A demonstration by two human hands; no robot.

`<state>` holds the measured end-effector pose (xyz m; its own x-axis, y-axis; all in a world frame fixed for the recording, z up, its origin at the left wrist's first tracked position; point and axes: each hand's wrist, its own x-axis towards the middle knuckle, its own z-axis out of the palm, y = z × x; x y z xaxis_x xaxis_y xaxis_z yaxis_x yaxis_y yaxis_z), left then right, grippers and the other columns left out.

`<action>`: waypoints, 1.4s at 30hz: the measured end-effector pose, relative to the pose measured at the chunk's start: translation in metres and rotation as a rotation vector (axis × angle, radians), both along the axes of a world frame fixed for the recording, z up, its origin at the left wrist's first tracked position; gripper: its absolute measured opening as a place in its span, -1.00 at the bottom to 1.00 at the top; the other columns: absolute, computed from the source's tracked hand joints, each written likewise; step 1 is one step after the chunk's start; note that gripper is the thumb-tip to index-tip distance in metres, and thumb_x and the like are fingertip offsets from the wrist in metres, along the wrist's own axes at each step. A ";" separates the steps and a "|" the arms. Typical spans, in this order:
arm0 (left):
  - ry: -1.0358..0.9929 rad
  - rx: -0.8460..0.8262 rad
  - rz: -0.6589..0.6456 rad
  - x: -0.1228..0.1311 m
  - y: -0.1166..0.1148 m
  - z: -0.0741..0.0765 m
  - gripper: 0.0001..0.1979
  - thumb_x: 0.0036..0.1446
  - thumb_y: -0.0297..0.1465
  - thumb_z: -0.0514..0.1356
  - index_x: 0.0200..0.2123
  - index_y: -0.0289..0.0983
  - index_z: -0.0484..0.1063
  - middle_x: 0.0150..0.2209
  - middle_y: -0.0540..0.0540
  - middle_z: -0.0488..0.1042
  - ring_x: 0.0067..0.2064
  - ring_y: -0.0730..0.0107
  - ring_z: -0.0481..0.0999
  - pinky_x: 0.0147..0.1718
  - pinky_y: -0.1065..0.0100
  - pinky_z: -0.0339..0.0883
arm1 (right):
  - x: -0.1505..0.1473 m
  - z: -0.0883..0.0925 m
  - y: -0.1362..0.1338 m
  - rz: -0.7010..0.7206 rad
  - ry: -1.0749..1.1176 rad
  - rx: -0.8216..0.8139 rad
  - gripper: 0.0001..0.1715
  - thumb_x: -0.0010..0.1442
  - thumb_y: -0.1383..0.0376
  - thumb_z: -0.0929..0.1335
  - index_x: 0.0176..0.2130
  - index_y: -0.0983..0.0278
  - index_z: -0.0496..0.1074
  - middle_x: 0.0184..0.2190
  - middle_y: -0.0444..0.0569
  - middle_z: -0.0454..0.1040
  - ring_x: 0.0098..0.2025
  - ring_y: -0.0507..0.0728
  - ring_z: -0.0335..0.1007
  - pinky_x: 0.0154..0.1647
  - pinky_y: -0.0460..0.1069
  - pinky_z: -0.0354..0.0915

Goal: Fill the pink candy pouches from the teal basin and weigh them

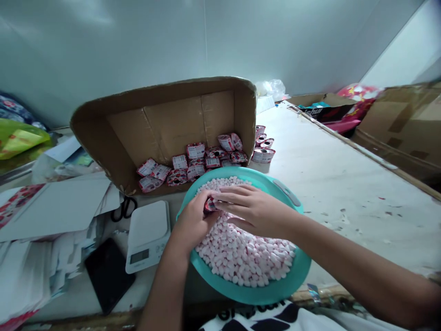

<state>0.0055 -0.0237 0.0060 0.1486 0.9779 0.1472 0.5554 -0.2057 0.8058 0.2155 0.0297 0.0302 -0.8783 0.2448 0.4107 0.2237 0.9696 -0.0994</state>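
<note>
A turquoise basin [303,276] full of small pale pink, candy-like pellets [241,253] is in front of me. Above the pellets, my left hand [195,220] is closed round a small red printed packet [211,206], most of it hidden by the fingers. My right hand [250,209] has its fingers stretched out, fingertips at the packet's top edge; its palm hovers over the pellets. Behind the basin, a cardboard box [172,112] lies tipped on its side, with several similar red packets [196,172] inside.
Left of the basin are a white digital scale [149,230], black-handled scissors [124,209], a dark flat device [109,275] and stacked white card sheets [51,211]. More red packets [263,154] stand right of the cardboard box. Farther right is a large carton [406,124].
</note>
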 end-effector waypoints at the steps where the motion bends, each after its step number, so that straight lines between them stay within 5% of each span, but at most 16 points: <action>1: 0.012 -0.004 0.010 0.000 0.000 0.000 -0.67 0.20 -0.34 0.22 0.04 -0.16 0.36 0.03 -0.09 0.49 0.02 0.22 0.49 0.00 0.25 0.36 | 0.003 -0.003 0.001 0.001 0.042 0.011 -0.67 0.37 0.33 0.30 0.10 0.28 0.45 0.11 0.08 0.46 0.21 0.24 0.30 0.19 0.22 0.27; 6: 0.046 -0.009 0.023 0.002 -0.001 -0.002 -0.65 0.22 -0.27 0.22 0.07 -0.12 0.34 0.06 -0.07 0.48 0.07 0.20 0.47 0.06 0.23 0.32 | 0.019 -0.010 0.001 -0.138 0.246 -0.012 -0.85 0.38 0.34 0.30 -0.15 0.25 0.49 -0.12 0.00 0.57 -0.02 0.18 0.46 0.01 0.13 0.34; 15: 0.043 -0.012 0.027 0.002 -0.004 0.001 -0.68 0.22 -0.28 0.22 0.05 -0.12 0.35 0.04 -0.06 0.49 0.03 0.22 0.48 0.00 0.26 0.34 | 0.012 -0.018 0.004 -0.158 0.114 -0.101 -0.65 0.37 0.26 0.31 0.13 0.25 0.41 0.08 0.11 0.45 0.10 0.25 0.37 0.08 0.22 0.35; 21: 0.048 0.021 -0.010 0.001 -0.004 0.000 -0.67 0.20 -0.35 0.23 0.03 -0.14 0.37 0.03 -0.08 0.49 0.04 0.21 0.48 0.01 0.26 0.34 | 0.015 -0.017 0.005 -0.101 0.244 -0.005 -0.85 0.37 0.30 0.33 -0.18 0.26 0.52 -0.20 0.02 0.55 -0.12 0.15 0.44 -0.07 0.10 0.37; 25: 0.042 0.035 0.028 0.002 -0.003 -0.001 -0.66 0.19 -0.33 0.24 0.05 -0.16 0.36 0.03 -0.11 0.50 0.04 0.19 0.49 0.02 0.23 0.35 | 0.018 -0.016 0.003 -0.123 0.173 0.024 -0.58 0.39 0.22 0.31 -0.50 0.26 0.39 -0.52 -0.09 0.42 -0.40 0.07 0.35 -0.26 0.03 0.27; 27: 0.038 0.038 0.020 0.002 -0.003 -0.001 -0.66 0.20 -0.33 0.23 0.05 -0.15 0.36 0.03 -0.11 0.49 0.05 0.19 0.48 0.03 0.23 0.34 | 0.018 -0.016 0.003 -0.134 0.165 0.040 -0.60 0.41 0.19 0.29 -0.45 0.27 0.43 -0.49 -0.08 0.43 -0.38 0.07 0.34 -0.26 0.02 0.26; 29: 0.034 0.025 0.017 0.003 -0.004 0.001 -0.67 0.20 -0.30 0.22 0.04 -0.15 0.37 0.03 -0.10 0.49 0.04 0.20 0.49 0.02 0.23 0.35 | 0.018 -0.017 0.004 -0.175 0.176 0.070 -0.73 0.40 0.16 0.30 -0.19 0.27 0.51 -0.32 0.00 0.50 -0.25 0.12 0.39 -0.21 0.04 0.28; 32: 0.027 0.005 0.023 0.003 -0.005 0.002 -0.68 0.20 -0.27 0.23 0.02 -0.14 0.37 0.01 -0.09 0.50 0.01 0.21 0.50 -0.02 0.25 0.36 | 0.018 -0.018 0.007 -0.233 0.138 0.115 -0.65 0.38 0.12 0.32 0.06 0.22 0.47 -0.12 0.08 0.49 -0.13 0.19 0.39 -0.15 0.09 0.30; 36: 0.034 0.021 0.007 0.004 -0.005 0.002 -0.70 0.21 -0.29 0.22 0.02 -0.13 0.38 0.01 -0.07 0.50 0.03 0.22 0.49 0.00 0.26 0.34 | 0.020 -0.018 0.009 -0.214 0.182 0.097 -0.74 0.39 0.15 0.32 -0.18 0.21 0.55 -0.17 0.05 0.49 -0.18 0.16 0.41 -0.16 0.08 0.32; 39: 0.035 0.029 0.008 0.003 -0.005 0.002 -0.69 0.22 -0.27 0.22 0.02 -0.15 0.38 0.02 -0.09 0.50 0.03 0.21 0.49 0.01 0.25 0.34 | 0.021 -0.015 0.009 -0.209 0.275 0.050 -0.62 0.37 0.14 0.34 -0.44 0.26 0.44 -0.29 0.01 0.49 -0.27 0.11 0.39 -0.23 0.04 0.31; 42: 0.037 0.023 0.013 0.002 -0.005 0.002 -0.69 0.21 -0.25 0.22 0.02 -0.15 0.38 0.02 -0.10 0.50 0.02 0.20 0.50 -0.02 0.25 0.37 | 0.021 -0.014 0.009 -0.232 0.243 0.015 -0.71 0.35 0.11 0.34 -0.26 0.27 0.48 -0.23 0.05 0.49 -0.21 0.16 0.40 -0.19 0.08 0.33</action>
